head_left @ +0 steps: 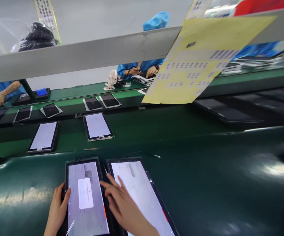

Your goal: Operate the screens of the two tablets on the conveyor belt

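**Two lit tablets in hand, more waiting up the line**

The person's left hand [56,209] grips the left edge of the left tablet [86,196], fingers curled round its side and thumb on the glass; the grip is closed on that tablet. Its screen is lit and shows a white pop-up box in the middle. The right hand [123,205] is released, fingers spread and flat, resting across the gap between the left tablet and the right tablet [142,193], fingertips at the left one's right edge. Both tablets lie side by side on the dark green surface [218,183], close to the person.

Judging by the open pop-up, work on the left tablet is mid-way, not finished. Two more lit tablets [97,126] lie farther off on the belt, apparently untouched. Beyond them, dark tablets [109,100] sit in a row, and a co-worker's hands [143,70] work opposite. A yellow sticker sheet [206,62] hangs overhead.
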`<control>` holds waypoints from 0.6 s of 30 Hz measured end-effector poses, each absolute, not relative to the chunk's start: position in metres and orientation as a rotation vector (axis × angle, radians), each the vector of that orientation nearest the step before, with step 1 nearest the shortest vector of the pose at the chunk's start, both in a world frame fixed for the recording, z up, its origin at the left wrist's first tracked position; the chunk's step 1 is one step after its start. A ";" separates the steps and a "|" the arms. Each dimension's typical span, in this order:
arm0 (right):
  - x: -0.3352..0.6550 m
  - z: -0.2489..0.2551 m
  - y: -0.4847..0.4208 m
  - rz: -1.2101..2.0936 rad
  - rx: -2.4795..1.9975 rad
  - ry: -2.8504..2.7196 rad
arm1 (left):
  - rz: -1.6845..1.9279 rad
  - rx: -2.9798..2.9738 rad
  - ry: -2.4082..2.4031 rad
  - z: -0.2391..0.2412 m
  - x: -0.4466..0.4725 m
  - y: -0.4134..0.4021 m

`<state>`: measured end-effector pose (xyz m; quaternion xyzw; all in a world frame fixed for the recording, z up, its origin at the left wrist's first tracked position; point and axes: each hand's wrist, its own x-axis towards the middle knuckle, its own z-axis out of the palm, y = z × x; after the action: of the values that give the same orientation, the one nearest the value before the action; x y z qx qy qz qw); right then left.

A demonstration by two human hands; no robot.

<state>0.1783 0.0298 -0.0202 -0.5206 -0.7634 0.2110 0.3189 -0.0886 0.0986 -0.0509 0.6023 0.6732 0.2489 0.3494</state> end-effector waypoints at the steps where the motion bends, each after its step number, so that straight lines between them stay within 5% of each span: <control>1: 0.189 -0.023 0.026 0.497 -1.407 -1.962 | 0.636 1.558 1.742 -0.051 -0.089 0.099; 18: 0.285 -0.077 -0.023 0.127 -1.746 -1.660 | 0.404 1.818 1.960 -0.042 -0.050 0.096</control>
<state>0.2846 -0.0227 -0.0767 -0.6761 -0.6428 0.0491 0.3567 -0.0500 0.0964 -0.0421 0.6563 0.7076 0.1459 0.2175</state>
